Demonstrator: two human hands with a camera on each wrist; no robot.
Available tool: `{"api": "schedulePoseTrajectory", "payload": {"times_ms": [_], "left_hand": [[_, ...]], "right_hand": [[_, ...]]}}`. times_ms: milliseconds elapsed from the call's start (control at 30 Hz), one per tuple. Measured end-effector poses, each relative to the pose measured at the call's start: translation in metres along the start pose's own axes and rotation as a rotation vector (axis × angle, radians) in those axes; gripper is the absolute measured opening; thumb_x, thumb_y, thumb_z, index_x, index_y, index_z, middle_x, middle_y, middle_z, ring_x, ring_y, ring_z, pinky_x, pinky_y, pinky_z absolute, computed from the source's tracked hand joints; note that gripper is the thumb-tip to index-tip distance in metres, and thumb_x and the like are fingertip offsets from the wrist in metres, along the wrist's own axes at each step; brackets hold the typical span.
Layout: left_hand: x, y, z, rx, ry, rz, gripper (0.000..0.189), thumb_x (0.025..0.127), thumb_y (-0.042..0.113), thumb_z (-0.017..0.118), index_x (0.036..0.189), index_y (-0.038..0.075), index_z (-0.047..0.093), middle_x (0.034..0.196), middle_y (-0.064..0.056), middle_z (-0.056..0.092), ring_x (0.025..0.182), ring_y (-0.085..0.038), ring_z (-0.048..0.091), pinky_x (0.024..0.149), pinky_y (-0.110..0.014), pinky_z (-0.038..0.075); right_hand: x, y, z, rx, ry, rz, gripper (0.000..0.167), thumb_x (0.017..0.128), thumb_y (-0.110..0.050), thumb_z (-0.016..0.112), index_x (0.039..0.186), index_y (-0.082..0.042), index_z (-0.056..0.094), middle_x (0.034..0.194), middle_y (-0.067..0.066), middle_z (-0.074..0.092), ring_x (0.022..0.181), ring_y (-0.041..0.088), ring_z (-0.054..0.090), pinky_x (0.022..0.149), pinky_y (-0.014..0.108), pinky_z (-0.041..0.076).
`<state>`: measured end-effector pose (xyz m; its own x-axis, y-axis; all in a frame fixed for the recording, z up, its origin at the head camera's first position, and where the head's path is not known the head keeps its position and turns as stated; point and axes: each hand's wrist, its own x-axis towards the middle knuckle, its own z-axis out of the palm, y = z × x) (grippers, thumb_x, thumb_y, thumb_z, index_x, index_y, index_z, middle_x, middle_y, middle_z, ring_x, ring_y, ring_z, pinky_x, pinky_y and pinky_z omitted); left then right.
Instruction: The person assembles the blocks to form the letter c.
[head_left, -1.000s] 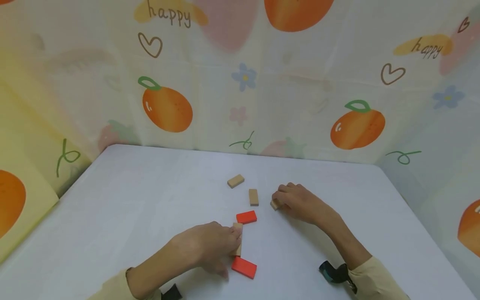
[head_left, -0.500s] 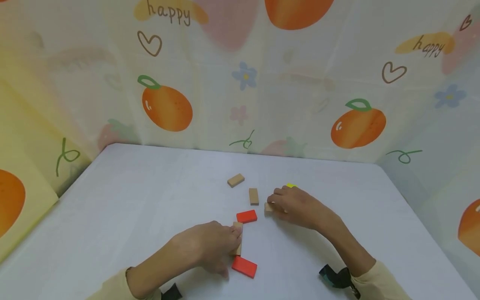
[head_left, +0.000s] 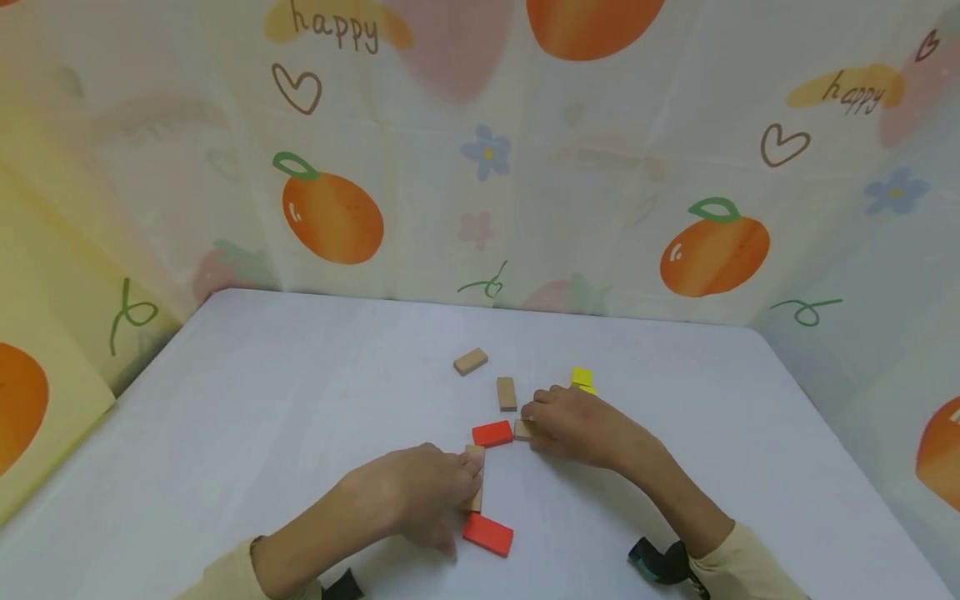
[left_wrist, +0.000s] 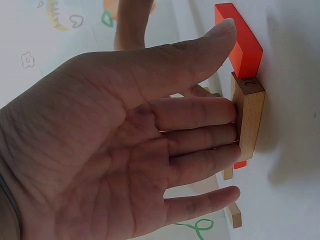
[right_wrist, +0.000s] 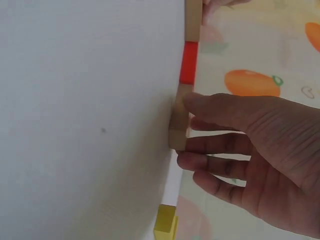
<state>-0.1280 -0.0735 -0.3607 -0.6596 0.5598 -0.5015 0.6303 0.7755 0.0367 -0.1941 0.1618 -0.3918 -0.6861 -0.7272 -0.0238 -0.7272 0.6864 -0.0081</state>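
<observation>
My left hand [head_left: 420, 487] has its fingers straight, their tips against a plain wooden block [left_wrist: 251, 112]. Its thumb [left_wrist: 220, 32] overlaps a red block [head_left: 488, 534] that meets the near end of that wooden block. At the far end of the same wooden block lies another red block [head_left: 492, 433], slanted to the right. My right hand [head_left: 581, 427] pinches a second wooden block [right_wrist: 181, 117] between thumb and fingers. One end of this block is right at the end of the far red block; the hand covers part of its length.
Two more wooden blocks, one upright in view [head_left: 507, 394] and one angled [head_left: 471, 362], lie farther back on the white table [head_left: 337, 367]. Yellow blocks [head_left: 582, 377] lie just beyond the right hand. A fruit-printed cloth [head_left: 420, 208] hangs behind the table.
My right hand has moved left and nearer with its wooden block, bringing it up to the far red block. The yellow blocks have come into view behind it. The left hand has stayed put.
</observation>
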Motion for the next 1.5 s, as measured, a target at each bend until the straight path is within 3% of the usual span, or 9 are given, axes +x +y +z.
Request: {"api": "schedulePoseTrajectory", "payload": {"times_ms": [167, 500, 800, 1067, 1500], "left_hand": [[0.0002, 0.0002, 0.0001, 0.003, 0.006, 0.005, 0.087, 0.08, 0.052, 0.086, 0.156, 0.026, 0.051, 0.161, 0.008, 0.052, 0.137, -0.018, 0.062, 0.106, -0.032, 0.058], [0.0, 0.0007, -0.0003, -0.006, 0.005, -0.003, 0.088, 0.08, 0.052, 0.087, 0.156, 0.026, 0.05, 0.161, 0.008, 0.052, 0.138, -0.018, 0.061, 0.107, -0.032, 0.057], [-0.0005, 0.0003, -0.0003, -0.008, 0.004, -0.006, 0.088, 0.08, 0.051, 0.087, 0.156, 0.026, 0.051, 0.16, 0.008, 0.052, 0.137, -0.019, 0.062, 0.106, -0.033, 0.057], [-0.0005, 0.0007, -0.0002, -0.008, 0.009, -0.003, 0.089, 0.08, 0.052, 0.087, 0.156, 0.025, 0.05, 0.161, 0.008, 0.051, 0.135, -0.019, 0.063, 0.106, -0.032, 0.057], [0.0, 0.0005, 0.0005, -0.014, 0.006, -0.006, 0.089, 0.079, 0.051, 0.087, 0.156, 0.025, 0.05, 0.16, 0.008, 0.053, 0.134, -0.018, 0.064, 0.103, -0.031, 0.059]], "right_hand": [[-0.0027, 0.0018, -0.002, 0.003, 0.022, 0.005, 0.031, 0.088, -0.02, 0.085, 0.117, -0.012, 0.076, 0.104, 0.001, 0.077, 0.093, 0.015, 0.07, 0.083, 0.025, 0.062], [-0.0016, 0.0006, 0.0002, 0.019, 0.053, -0.019, 0.024, 0.09, -0.015, 0.082, 0.113, -0.01, 0.077, 0.096, 0.0, 0.076, 0.084, 0.011, 0.067, 0.078, 0.019, 0.059], [0.0004, -0.0001, 0.0003, 0.015, 0.042, -0.015, 0.025, 0.09, -0.016, 0.082, 0.113, -0.01, 0.077, 0.095, 0.001, 0.076, 0.082, 0.011, 0.066, 0.076, 0.018, 0.058], [-0.0002, 0.0006, -0.0005, -0.006, 0.047, -0.004, 0.029, 0.089, -0.018, 0.084, 0.116, -0.011, 0.077, 0.102, 0.002, 0.078, 0.091, 0.015, 0.071, 0.081, 0.023, 0.062], [-0.0001, 0.002, 0.0004, 0.023, 0.037, -0.014, 0.027, 0.09, -0.015, 0.083, 0.116, -0.01, 0.078, 0.099, 0.002, 0.077, 0.087, 0.013, 0.068, 0.079, 0.021, 0.06]]}}
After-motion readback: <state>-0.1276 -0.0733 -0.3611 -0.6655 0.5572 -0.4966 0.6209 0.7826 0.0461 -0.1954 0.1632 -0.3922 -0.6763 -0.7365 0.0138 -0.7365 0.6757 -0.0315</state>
